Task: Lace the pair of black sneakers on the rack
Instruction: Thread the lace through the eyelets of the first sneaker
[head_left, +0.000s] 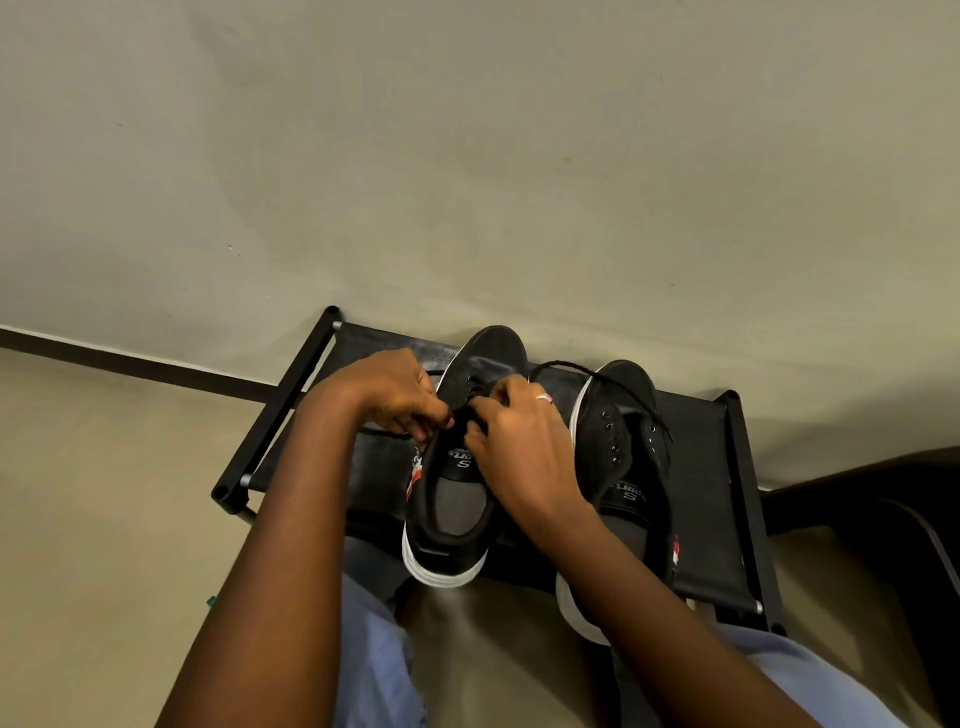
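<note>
Fingers of both my hands curl over the eyelets of the left black canvas sneaker with a white sole (452, 499), which sits mid-rack on the black fabric-topped metal rack (701, 467). My left hand (387, 395) pinches the thin black shoelace (566, 366) at the sneaker's left side; my right hand (519, 447) pinches lace at the tongue. The matching right sneaker (623, 447) stands just beside it, toward the rack's right edge, eyelets bare, a loop of lace arching over its toe.

Pale wall (467, 156), dark baseboard (130, 371), beige floor (104, 519).
</note>
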